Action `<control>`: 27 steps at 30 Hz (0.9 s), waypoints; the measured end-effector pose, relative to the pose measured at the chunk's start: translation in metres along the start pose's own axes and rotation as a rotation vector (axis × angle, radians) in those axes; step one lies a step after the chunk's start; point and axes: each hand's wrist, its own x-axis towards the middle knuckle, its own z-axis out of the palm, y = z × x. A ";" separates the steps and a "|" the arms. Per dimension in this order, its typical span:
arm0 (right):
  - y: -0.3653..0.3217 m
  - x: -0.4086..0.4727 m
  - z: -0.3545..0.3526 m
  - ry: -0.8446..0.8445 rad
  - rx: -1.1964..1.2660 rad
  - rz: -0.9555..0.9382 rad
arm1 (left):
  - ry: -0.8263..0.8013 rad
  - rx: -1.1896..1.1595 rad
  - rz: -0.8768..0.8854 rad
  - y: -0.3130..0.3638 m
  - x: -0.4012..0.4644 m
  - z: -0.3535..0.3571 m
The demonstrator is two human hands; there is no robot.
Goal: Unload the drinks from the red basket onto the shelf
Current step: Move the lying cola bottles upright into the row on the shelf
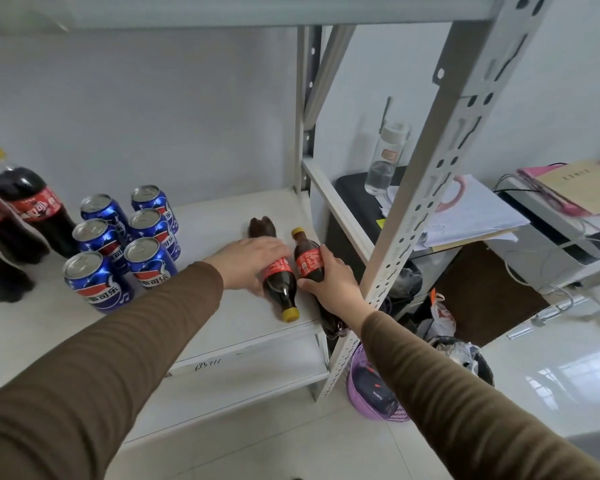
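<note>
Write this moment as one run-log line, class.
left hand: on lying cola bottle | right hand: gripping second lying bottle | place: shelf, right end | six blue cans: upright

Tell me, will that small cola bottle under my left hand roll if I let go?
Probably: the small cola bottle lies on its side on the smooth shelf. It looks full, so fairly heavy. The left hand resting on it likely steadies it.

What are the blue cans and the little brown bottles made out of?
The blue cans look like shiny metal: their silver tops reflect light. The small cola bottles with yellow caps seem to be clear plastic, since the dark drink shows through.
</note>
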 end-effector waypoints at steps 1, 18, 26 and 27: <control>-0.001 0.001 0.000 -0.006 -0.026 0.014 | 0.016 -0.001 0.008 0.000 -0.002 0.001; -0.049 -0.021 0.003 0.014 0.583 -0.057 | 0.345 -1.079 -0.275 -0.001 -0.115 -0.022; -0.156 -0.075 0.043 -0.219 0.812 -0.354 | 0.634 -1.400 -0.352 0.002 -0.239 -0.036; -0.169 -0.081 0.054 -0.248 0.821 -0.388 | 0.668 -1.414 -0.370 -0.001 -0.255 -0.037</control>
